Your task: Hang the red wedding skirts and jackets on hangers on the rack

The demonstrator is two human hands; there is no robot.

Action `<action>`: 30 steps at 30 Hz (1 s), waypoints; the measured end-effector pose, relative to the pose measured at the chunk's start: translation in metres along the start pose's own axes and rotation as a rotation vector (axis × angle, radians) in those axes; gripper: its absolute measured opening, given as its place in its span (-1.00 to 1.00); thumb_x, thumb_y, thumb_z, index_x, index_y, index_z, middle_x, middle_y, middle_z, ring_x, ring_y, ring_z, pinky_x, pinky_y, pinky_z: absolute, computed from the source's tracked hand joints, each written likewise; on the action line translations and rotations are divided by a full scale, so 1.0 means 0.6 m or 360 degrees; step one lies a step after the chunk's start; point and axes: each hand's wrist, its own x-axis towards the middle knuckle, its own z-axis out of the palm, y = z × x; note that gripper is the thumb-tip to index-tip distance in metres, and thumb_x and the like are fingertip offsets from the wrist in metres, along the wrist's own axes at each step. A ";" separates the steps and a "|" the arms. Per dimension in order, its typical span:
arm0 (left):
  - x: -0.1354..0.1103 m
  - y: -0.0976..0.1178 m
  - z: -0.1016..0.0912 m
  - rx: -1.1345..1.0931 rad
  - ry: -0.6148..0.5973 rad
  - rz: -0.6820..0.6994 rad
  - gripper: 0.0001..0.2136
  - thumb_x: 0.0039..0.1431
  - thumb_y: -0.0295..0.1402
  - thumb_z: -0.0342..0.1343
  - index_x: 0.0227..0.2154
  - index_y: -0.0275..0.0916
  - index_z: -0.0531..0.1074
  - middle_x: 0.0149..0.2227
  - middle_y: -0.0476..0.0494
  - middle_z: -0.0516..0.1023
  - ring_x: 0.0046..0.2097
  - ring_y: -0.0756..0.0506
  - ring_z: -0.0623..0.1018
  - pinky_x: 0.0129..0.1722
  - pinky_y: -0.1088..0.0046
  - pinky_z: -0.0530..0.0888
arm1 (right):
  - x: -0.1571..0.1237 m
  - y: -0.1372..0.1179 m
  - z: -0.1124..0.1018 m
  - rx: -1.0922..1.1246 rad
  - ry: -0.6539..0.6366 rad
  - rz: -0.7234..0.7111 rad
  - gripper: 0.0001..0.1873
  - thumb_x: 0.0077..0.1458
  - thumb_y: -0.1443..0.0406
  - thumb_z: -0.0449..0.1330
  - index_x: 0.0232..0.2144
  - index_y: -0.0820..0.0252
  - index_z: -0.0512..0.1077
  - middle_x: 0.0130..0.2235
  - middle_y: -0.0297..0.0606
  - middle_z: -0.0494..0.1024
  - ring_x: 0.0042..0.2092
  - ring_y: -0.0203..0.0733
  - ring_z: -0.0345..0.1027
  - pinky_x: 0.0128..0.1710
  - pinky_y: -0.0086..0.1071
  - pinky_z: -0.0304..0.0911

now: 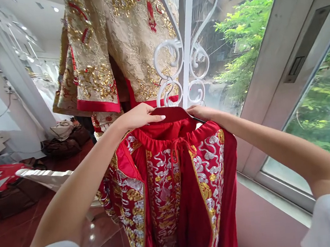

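A red embroidered jacket (212, 150), with silver and gold stitching, hangs open in front of me on a hanger, its metal hook (167, 92) up by the white scrollwork. Inside it hangs a red skirt (161, 179) with a gathered waistband and a tied cord bow (181, 142). My left hand (142, 116) is closed on the left part of the jacket's stand-up collar (168, 114), thumb in front and fingers mostly hidden. At the collar's right end, my right hand (201, 112) is closed on its edge, with its fingertips partly hidden.
Behind the jacket hangs a gold sequined garment (140, 59) with red trim. A white scrolled metal rack (185, 39) stands before the window (309, 124) on the right. A white slatted piece (45, 173) and dark bags (63, 146) are at the left.
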 end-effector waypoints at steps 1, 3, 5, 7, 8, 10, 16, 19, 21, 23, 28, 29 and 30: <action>-0.001 0.000 0.001 0.0026 0.0022 0.0012 -0.75 -0.12 -0.16 0.21 -0.59 -0.28 0.44 -0.61 -0.02 0.37 -0.55 0.03 0.30 -0.51 0.49 0.16 | -0.002 0.002 -0.005 -0.0009 0.0005 -0.0039 -0.66 0.00 0.08 0.14 -0.58 0.24 0.32 -0.57 -0.31 0.39 -0.51 -0.34 0.23 -0.52 -0.48 0.22; -0.004 0.001 0.005 0.0055 0.0050 0.0027 -0.74 -0.10 -0.15 0.20 -0.59 -0.28 0.42 -0.62 -0.01 0.34 -0.55 0.04 0.28 -0.52 0.49 0.15 | -0.010 0.010 -0.016 0.0003 -0.0113 -0.0122 -0.63 -0.07 0.06 0.20 -0.59 0.27 0.33 -0.57 -0.34 0.38 -0.53 -0.39 0.19 -0.55 -0.51 0.17; -0.005 0.002 0.010 0.0063 0.0067 0.0033 -0.73 -0.09 -0.14 0.19 -0.61 -0.27 0.40 -0.62 0.00 0.32 -0.55 0.04 0.27 -0.51 0.48 0.14 | -0.019 0.018 -0.028 0.0043 -0.0354 -0.0143 -0.63 -0.14 0.06 0.26 -0.54 0.29 0.36 -0.52 -0.34 0.42 -0.49 -0.38 0.24 -0.51 -0.52 0.21; -0.004 0.003 0.013 0.0076 0.0093 0.0030 -0.72 -0.09 -0.14 0.19 -0.63 -0.26 0.38 -0.64 0.02 0.28 -0.55 0.04 0.26 -0.49 0.48 0.13 | -0.026 0.024 -0.037 0.0088 -0.0574 -0.0031 -0.63 -0.18 0.10 0.30 -0.41 0.29 0.40 -0.43 -0.31 0.48 -0.42 -0.33 0.33 -0.41 -0.50 0.29; -0.004 0.004 0.014 0.0083 0.0116 0.0026 -0.72 -0.10 -0.15 0.21 -0.65 -0.26 0.37 -0.65 0.03 0.27 -0.54 0.03 0.26 -0.48 0.47 0.13 | -0.027 0.025 -0.039 0.0089 -0.0687 0.0042 -0.61 -0.19 0.13 0.31 -0.35 0.29 0.41 -0.40 -0.30 0.50 -0.38 -0.31 0.36 -0.36 -0.47 0.32; -0.004 0.006 0.015 0.0092 0.0171 0.0026 -0.73 -0.14 -0.17 0.24 -0.66 -0.25 0.35 -0.65 0.02 0.26 -0.51 0.01 0.28 -0.45 0.47 0.15 | -0.024 0.022 -0.043 0.0057 -0.0929 0.0168 -0.59 -0.21 0.18 0.33 -0.27 0.29 0.42 -0.38 -0.30 0.52 -0.34 -0.27 0.39 -0.29 -0.41 0.35; -0.014 0.016 0.020 0.0190 0.0261 0.0066 -0.75 -0.13 -0.20 0.23 -0.64 -0.27 0.37 -0.62 0.00 0.30 -0.41 -0.06 0.37 -0.39 0.46 0.20 | 0.004 -0.009 -0.041 -0.0639 -0.0516 0.0091 -0.82 -0.23 0.30 0.28 -0.56 0.33 0.40 -0.56 -0.34 0.41 -0.43 -0.29 0.30 -0.41 -0.44 0.25; -0.017 0.015 0.023 0.0219 0.0294 0.0116 -0.77 -0.08 -0.20 0.17 -0.56 -0.29 0.42 -0.61 0.01 0.34 -0.43 -0.03 0.35 -0.41 0.46 0.20 | 0.002 -0.011 -0.032 -0.1025 0.0375 -0.0287 -0.83 -0.19 0.36 0.23 -0.67 0.29 0.32 -0.63 -0.36 0.29 -0.40 -0.28 0.24 -0.38 -0.44 0.17; -0.015 0.010 0.023 0.0210 0.0311 0.0156 -0.77 -0.06 -0.19 0.15 -0.50 -0.30 0.45 -0.58 0.01 0.37 -0.42 -0.03 0.37 -0.40 0.46 0.22 | -0.006 -0.004 -0.027 -0.0955 0.0656 -0.0310 -0.78 -0.12 0.32 0.19 -0.69 0.26 0.28 -0.63 -0.34 0.27 -0.41 -0.27 0.24 -0.39 -0.42 0.16; -0.014 0.006 0.020 0.0222 0.0313 0.0170 -0.75 -0.06 -0.18 0.14 -0.46 -0.31 0.46 -0.55 -0.01 0.41 -0.40 -0.05 0.39 -0.37 0.45 0.25 | -0.017 0.005 -0.024 -0.0672 0.0525 -0.0099 -0.75 -0.07 0.27 0.17 -0.68 0.24 0.27 -0.64 -0.32 0.29 -0.46 -0.27 0.25 -0.44 -0.41 0.18; -0.038 0.024 0.044 0.0540 0.0649 0.0127 -0.72 0.01 -0.20 0.11 -0.29 -0.31 0.43 -0.36 -0.16 0.48 -0.23 -0.14 0.42 -0.20 0.36 0.28 | -0.038 0.011 -0.030 0.0286 -0.0297 0.0416 -0.88 -0.05 0.28 0.20 -0.39 0.20 0.39 -0.46 -0.27 0.51 -0.47 -0.26 0.39 -0.43 -0.39 0.36; -0.046 0.032 0.062 0.0651 0.0828 0.0151 -0.72 0.05 -0.22 0.09 -0.24 -0.31 0.41 -0.32 -0.19 0.48 -0.18 -0.16 0.41 -0.16 0.33 0.27 | -0.042 0.010 -0.030 0.0394 -0.0339 0.0435 -0.85 -0.04 0.32 0.19 -0.33 0.19 0.39 -0.43 -0.27 0.52 -0.45 -0.27 0.41 -0.41 -0.41 0.38; -0.053 0.041 0.085 0.0766 0.0987 0.0199 -0.73 0.09 -0.24 0.04 -0.21 -0.30 0.39 -0.28 -0.23 0.47 -0.14 -0.18 0.39 -0.12 0.29 0.25 | -0.045 0.009 -0.031 0.0465 -0.0306 0.0443 -0.83 -0.03 0.36 0.18 -0.29 0.19 0.38 -0.44 -0.28 0.52 -0.45 -0.29 0.41 -0.42 -0.44 0.39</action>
